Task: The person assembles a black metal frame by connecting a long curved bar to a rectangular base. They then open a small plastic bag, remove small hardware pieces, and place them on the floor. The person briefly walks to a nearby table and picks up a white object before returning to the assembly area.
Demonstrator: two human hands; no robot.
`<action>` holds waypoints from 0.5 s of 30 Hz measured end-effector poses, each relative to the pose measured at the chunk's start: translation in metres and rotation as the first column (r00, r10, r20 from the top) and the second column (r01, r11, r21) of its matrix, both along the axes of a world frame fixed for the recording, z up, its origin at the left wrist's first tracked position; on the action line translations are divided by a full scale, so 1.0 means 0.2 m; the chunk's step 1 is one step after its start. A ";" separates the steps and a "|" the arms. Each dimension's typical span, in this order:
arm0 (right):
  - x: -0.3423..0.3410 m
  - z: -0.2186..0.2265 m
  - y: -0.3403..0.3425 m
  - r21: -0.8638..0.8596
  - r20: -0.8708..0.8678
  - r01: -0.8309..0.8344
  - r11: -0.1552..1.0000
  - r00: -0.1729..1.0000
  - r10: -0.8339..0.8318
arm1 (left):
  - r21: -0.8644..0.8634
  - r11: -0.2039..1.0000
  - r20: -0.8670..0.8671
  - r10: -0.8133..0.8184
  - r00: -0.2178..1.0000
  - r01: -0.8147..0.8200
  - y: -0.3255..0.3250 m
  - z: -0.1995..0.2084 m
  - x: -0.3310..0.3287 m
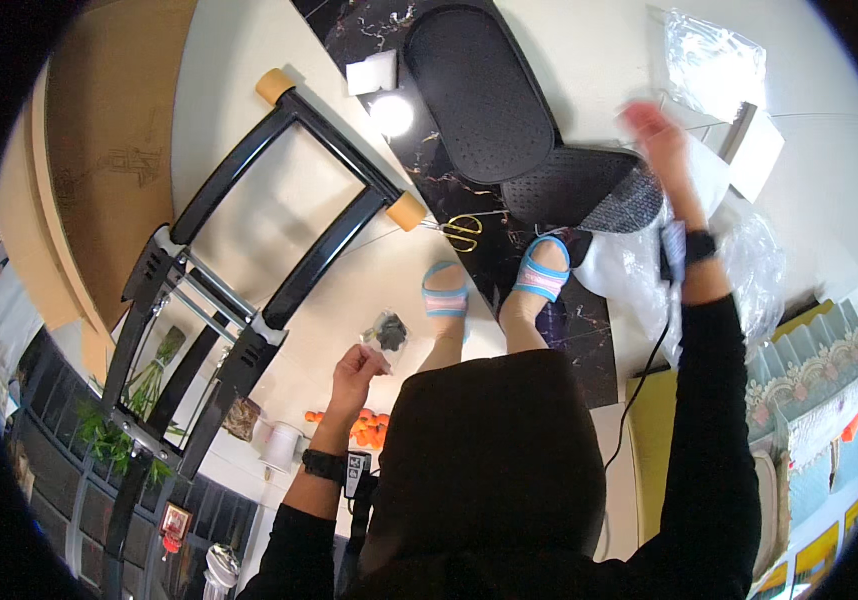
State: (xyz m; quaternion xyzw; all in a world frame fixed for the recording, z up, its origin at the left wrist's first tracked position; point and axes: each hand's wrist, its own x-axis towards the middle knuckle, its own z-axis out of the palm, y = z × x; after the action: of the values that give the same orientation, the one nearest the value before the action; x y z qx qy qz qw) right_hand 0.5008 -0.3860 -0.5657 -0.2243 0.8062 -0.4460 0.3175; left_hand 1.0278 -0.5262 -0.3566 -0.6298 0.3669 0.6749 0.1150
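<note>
My left hand (355, 372), left of my lap, is closed in a pinch on the edge of a small clear plastic bag (389, 334) with dark pieces inside. Farther out on the right, my right hand (657, 138) is smeared by motion, so its fingers do not show clearly. It passes close to a clear plastic wrapper (714, 66), a white box (754, 152) and a black textured footplate (569, 188) partly covered by clear wrap. A second long black footplate (479, 95) lies just beyond that one.
A black tubular frame (324, 255) with tan end caps stands at left, beside a large cardboard box (114, 150). Scissors with yellow handles (463, 233) lie near my feet (541, 270). Crumpled clear plastic (749, 265) spreads under my right forearm. A dark cable (639, 385) hangs there.
</note>
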 end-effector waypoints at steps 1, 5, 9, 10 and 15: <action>0.25 0.03 0.02 0.106 0.035 -0.199 0.974 0.980 0.196 | -0.043 0.999 0.018 -0.011 1.000 0.012 0.01 0.00 -0.03; 0.98 0.05 0.00 0.017 -0.076 -0.467 0.884 0.881 0.467 | -0.152 0.976 0.070 -0.144 0.987 0.153 -0.03 -0.05 -0.13; 1.25 -0.08 -0.08 0.316 -0.115 -0.616 0.722 0.730 0.673 | -0.124 0.990 -0.016 -0.062 0.998 0.060 -0.06 -0.15 -0.24; 1.26 -0.10 -0.09 0.453 -0.023 -0.607 0.653 0.724 0.689 | -0.123 0.991 -0.018 -0.057 0.998 0.054 -0.05 -0.17 -0.27; 1.14 0.22 -0.02 0.156 0.372 -0.442 0.884 0.855 0.361 | -0.098 0.994 -0.050 -0.059 0.997 0.054 -0.02 -0.15 -0.43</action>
State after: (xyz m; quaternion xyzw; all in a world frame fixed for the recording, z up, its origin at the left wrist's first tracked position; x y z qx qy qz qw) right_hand 0.7295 -0.3891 -0.5225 -0.2708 0.7227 -0.3017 0.5598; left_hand 0.9416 -0.5297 -0.3864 -0.6060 0.4195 0.6693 0.0939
